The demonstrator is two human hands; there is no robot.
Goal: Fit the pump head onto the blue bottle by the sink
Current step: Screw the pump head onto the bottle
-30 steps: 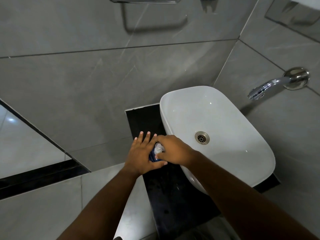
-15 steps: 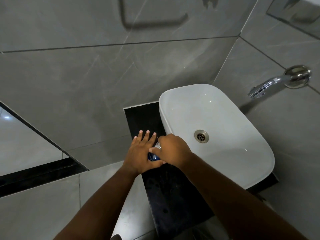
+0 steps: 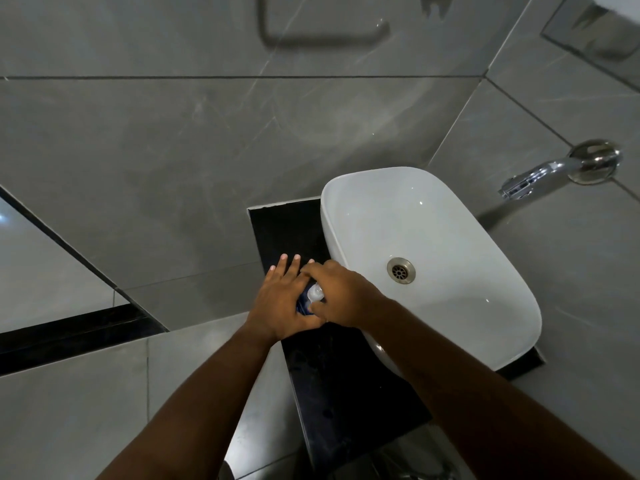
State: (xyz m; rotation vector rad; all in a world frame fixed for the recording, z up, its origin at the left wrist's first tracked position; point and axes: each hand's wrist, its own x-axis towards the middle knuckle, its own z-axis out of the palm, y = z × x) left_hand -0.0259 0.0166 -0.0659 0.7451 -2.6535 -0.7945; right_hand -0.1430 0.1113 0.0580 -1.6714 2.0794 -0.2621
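Wall: grey marbled tiles [image 3: 173, 161] fill the upper and left part of the view, with a dark strip [image 3: 69, 327] running along the lower left
Left hand: the left hand [image 3: 282, 299] lies flat against the near left side of the blue bottle, fingers stretched forward and spread, thumb curled under toward the right hand; it steadies the bottle rather than closing round it
Blue bottle: the blue bottle [image 3: 303, 306] stands on the dark counter just left of the basin, wedged between the two hands; only a sliver of dark blue shows, and what it holds cannot be told
Pump head: the pump head [image 3: 315, 293], pale and rounded, sits at the top of the bottle in the gap between the hands; whether it is fully seated cannot be told
Right hand: the right hand [image 3: 341, 294] is wrapped over the pump head from the right, fingers curled down around it, touching the left hand's fingers
Counter: a black counter [image 3: 332, 382] carries the bottle and the basin, running toward the viewer between the forearms
Basin: a white oblong basin [image 3: 450, 216] sits on the counter to the right of the hands; its bowl looks dry, with only a round metal drain [image 3: 400, 270] at the bottom
Tap: a chrome tap [image 3: 557, 169] juts from the right wall, its spout angled toward the basin
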